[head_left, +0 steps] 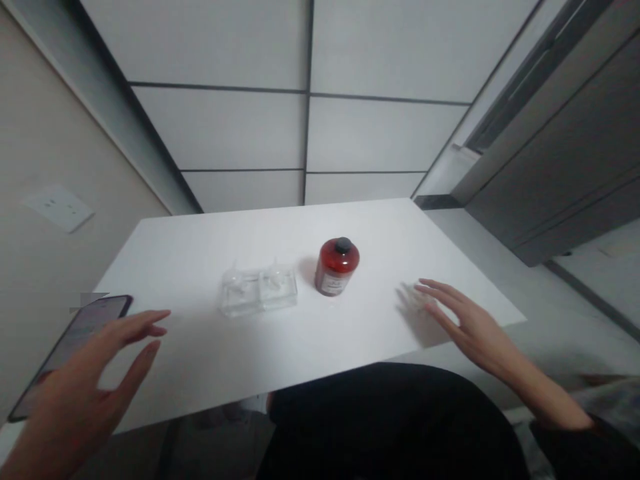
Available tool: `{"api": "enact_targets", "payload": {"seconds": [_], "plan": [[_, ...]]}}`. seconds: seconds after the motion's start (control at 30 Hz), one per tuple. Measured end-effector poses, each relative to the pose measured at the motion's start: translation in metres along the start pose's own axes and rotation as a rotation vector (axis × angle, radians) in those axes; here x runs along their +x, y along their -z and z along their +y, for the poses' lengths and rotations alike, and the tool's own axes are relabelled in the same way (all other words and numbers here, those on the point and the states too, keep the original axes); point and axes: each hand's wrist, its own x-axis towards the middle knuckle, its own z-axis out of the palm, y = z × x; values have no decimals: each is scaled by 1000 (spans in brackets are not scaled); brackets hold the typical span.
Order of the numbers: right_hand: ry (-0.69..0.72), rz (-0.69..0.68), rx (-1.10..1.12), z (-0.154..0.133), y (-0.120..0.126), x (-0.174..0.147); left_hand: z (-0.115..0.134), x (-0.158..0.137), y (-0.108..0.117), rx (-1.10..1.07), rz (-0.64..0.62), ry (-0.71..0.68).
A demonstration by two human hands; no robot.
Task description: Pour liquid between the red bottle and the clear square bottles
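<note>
My left hand (100, 380) hovers over the left front part of the white table (200, 373), fingers apart and nothing in them. Partly behind it lies a phone (80, 333) with a dark edge. On the right, my right hand (465, 327) is held just above the tabletop with thumb and fingers spread, also holding nothing. Between the hands stands a red-brown bottle (338, 267) with a black cap and a pale label. To its left is a clear plastic two-part container (260, 293), with a small clear knob on each part. Neither hand touches the bottle or the container.
White panelled doors (240, 127) rise behind the table's far edge. A wall with a socket plate (60, 208) is at the left. Grey cabinetry (550, 160) stands at the right. My dark-clothed legs (395, 420) are below the front edge.
</note>
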Motion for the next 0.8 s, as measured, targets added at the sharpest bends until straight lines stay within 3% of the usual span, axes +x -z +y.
{"api": "enact_targets", "payload": {"seconds": [0.03,0.07,0.17,0.3,0.43,0.67,0.73,0.8], "plan": [[-14,-54,-39,13,-9,-10,-1,-3,-17,-19,157,32],[-32,-82,-57,22,-17,-16,1,-4,-32,-9,200,82],[-80,-139,-71,32,-35,-25,11,-2,-56,-37,221,125],[-71,-161,-66,10,-48,-27,13,1,-61,-63,222,128],[44,-221,-58,-55,-63,-27,8,0,-63,-97,223,139],[342,-321,106,-224,-122,-29,2,-3,-67,-158,205,143],[409,-296,143,-256,-136,-29,1,-4,-67,-170,202,153],[429,-259,144,-269,-143,-29,1,-5,-67,-182,200,161]]}}
